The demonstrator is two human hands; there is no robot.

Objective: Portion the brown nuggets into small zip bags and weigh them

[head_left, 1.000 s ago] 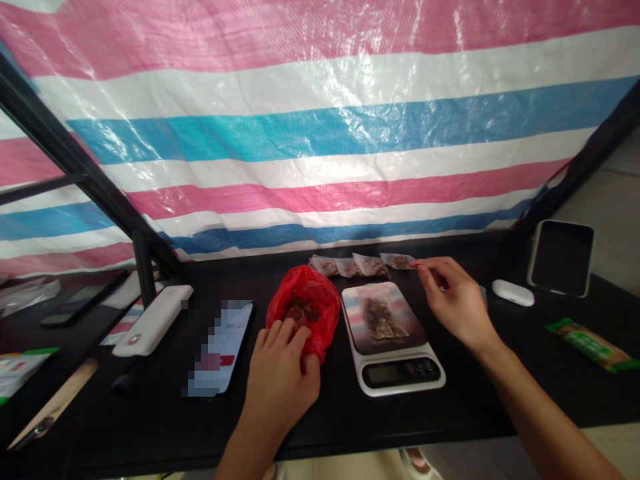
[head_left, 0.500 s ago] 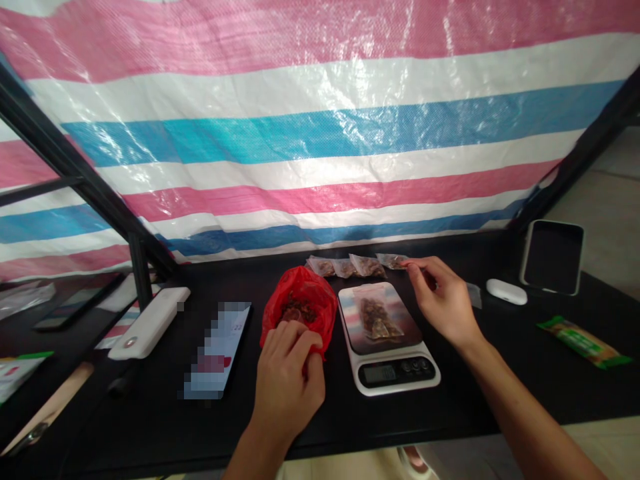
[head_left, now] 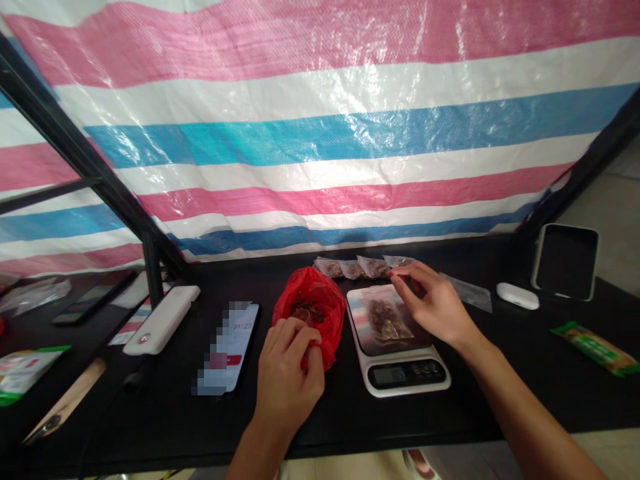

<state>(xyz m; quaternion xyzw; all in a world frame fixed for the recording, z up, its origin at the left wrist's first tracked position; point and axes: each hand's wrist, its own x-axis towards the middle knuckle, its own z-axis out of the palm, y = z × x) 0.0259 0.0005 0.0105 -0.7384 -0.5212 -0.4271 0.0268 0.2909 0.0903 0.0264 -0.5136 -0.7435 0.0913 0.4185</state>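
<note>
My left hand [head_left: 293, 363] is closed on the near rim of an open red plastic bag [head_left: 334, 313], with dried brown bits [head_left: 309, 311] visible inside. To the right, a white digital kitchen scale [head_left: 373, 383] carries a clear sachet [head_left: 387, 321] filled with similar brown pieces. My right hand [head_left: 430, 297] hovers over the scale's upper right corner, thumb and fingertips pinched together; anything between them is too small to make out. Just behind the fingertips lies a row of several filled clear sachets [head_left: 374, 267], the rightmost partly hidden by that hand.
Flat clear bags [head_left: 470, 295] lie beyond my right wrist, near a white earbud case [head_left: 518, 296], a propped phone [head_left: 567, 261] and a green snack packet [head_left: 596, 348]. Leftward are a lit phone [head_left: 235, 353] and a white oblong device [head_left: 163, 320]. Striped sheeting [head_left: 325, 147] rises behind.
My right hand has drawn back from the rightmost sachet toward the scale, its fingers still pinched. My left hand stays on the red bag. The view has shifted slightly left.
</note>
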